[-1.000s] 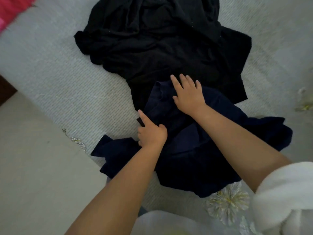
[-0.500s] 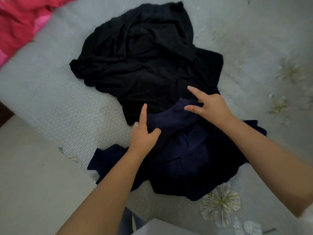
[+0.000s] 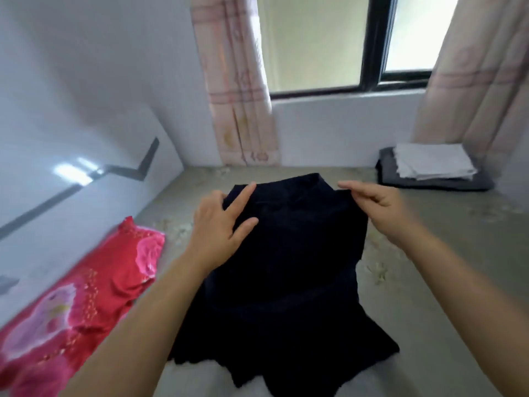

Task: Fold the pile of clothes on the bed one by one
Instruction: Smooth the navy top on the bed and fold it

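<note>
A: Head view, quick pass. Dark garment [image 3: 289, 253] held up over the bed [image 3: 429, 282], top edge stretched between both hands, lower part hanging down to the near edge of the bed.

B: Left hand [image 3: 220, 224]?

A: At the garment's top left corner. Thumb looks tucked behind the cloth, fingers [image 3: 243, 196] straight and lying on the front. Grips the corner, I'd say, though the thumb is hidden.

B: Right hand [image 3: 378, 207]?

A: Top right corner, pinches the edge between thumb and fingertips. Other fingers loosely curled.

B: Colour of the garment?

A: Navy or black, can't tell. Frame is blurred.

B: Anything else on the bed?

A: Folded stack [image 3: 432, 170] at the far right corner: white piece on top of a grey one, against the wall under the curtain [image 3: 472, 73]. Red and pink floral cloth [image 3: 77, 305] along the left edge, beside the white headboard [image 3: 71, 167]. Well apart from the garment, both.

B: Background?

A: Window [image 3: 372, 44] with dark frame behind the far edge, second curtain [image 3: 234, 81] to its left.
</note>
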A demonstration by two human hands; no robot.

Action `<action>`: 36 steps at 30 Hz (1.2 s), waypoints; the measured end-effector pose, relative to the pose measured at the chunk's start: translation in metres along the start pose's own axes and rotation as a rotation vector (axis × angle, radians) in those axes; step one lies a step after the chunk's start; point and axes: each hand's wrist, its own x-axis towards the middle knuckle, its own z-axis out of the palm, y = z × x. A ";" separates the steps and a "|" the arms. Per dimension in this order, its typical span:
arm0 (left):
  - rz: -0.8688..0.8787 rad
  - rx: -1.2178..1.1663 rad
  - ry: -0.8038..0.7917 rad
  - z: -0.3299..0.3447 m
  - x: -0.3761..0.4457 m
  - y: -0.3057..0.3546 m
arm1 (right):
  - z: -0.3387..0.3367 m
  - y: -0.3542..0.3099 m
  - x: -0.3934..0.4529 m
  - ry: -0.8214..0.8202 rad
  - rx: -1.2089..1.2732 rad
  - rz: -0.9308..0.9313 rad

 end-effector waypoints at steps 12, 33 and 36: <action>0.384 0.365 0.443 -0.213 0.036 0.041 | -0.027 -0.215 -0.094 0.238 -0.292 -0.409; 0.501 0.395 0.640 -0.298 -0.006 0.089 | -0.010 -0.278 -0.230 0.300 -0.600 -0.423; 0.556 0.448 0.671 -0.305 -0.008 0.099 | -0.003 -0.262 -0.245 0.414 -0.475 -0.424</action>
